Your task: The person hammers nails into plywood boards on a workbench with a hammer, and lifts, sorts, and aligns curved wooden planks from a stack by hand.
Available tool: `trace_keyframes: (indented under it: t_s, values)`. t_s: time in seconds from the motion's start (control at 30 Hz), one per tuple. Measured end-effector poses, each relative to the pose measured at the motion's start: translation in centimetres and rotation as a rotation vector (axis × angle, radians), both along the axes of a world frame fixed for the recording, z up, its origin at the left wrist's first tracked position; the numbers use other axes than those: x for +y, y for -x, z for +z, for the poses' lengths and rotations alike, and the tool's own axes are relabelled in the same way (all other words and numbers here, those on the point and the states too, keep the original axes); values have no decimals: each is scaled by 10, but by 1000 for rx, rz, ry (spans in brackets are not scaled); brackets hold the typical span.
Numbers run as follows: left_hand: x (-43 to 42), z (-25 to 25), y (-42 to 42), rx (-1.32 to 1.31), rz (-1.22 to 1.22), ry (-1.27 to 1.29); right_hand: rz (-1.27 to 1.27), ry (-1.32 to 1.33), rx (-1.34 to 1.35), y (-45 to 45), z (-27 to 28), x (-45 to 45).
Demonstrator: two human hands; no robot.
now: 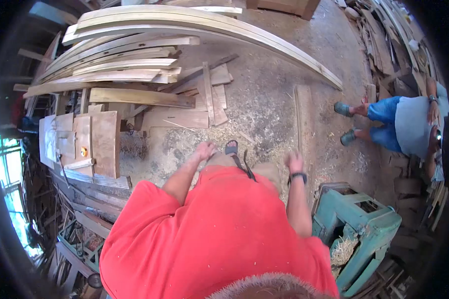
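My left hand hangs beside my thigh, near the knee of my light trousers, with its fingers curled; whether it holds anything is too small to tell. On the other side, my right hand hangs by my leg with a dark watch on the wrist. Its fingers are blurred. A sandaled foot shows between my hands on the shavings-covered floor. A long plank lies on the floor just ahead of my right hand.
Long boards are stacked at the upper left, above a workbench with panels. Loose planks lie on the floor ahead. A green machine stands at right. Another person stands farther right, near piled wood.
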State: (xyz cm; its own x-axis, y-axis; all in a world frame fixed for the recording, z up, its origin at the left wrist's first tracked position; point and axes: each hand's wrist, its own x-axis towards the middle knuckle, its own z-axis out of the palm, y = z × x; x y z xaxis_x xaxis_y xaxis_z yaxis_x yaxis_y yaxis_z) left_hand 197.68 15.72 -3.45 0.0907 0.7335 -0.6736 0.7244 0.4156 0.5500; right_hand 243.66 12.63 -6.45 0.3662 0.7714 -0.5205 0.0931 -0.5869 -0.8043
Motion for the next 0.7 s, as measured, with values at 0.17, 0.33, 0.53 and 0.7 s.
trace_keyframes:
  t_s: [0.17, 0.33, 0.53, 0.7]
  values:
    - [24, -18, 32, 49, 36, 23, 400, -151, -10, 89, 132, 204]
    - [42, -30, 33, 30, 133, 23, 416, -146, -1, 111, 127, 316]
    - [77, -49, 3, -19, 381, 15, 285, 101, 416, 75, 20, 331]
    - [139, -24, -33, -170, 724, 9, 547, 255, -67, -29, -97, 325]
